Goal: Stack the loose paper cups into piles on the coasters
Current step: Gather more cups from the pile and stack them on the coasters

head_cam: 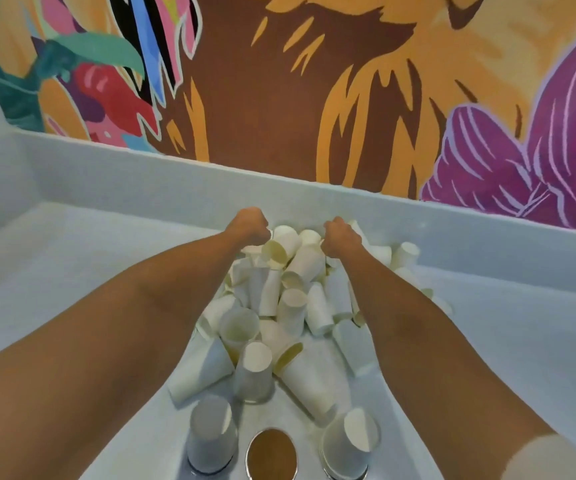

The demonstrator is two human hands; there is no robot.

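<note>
Fingers of the left hand [249, 226] and right hand [341, 237] curl down out of sight at the far end of the heap of paper cups [291, 306], so I cannot tell whether they hold any. The matte white, tapered cups lie tumbled on the smooth pale surface [72, 271]. Nearer, a left stack [212, 434] and a right stack [347, 445] of inverted cups flank a round brown coaster [272, 455].

Coaster [271, 453] brown, silvery rim. Cups [293, 306] beyond coaster white, cream inside. Counter [72, 258] pale blue-grey. Mural [279, 98] far behind coaster: orange, brown, purple with lilac stripes, teal, red.
</note>
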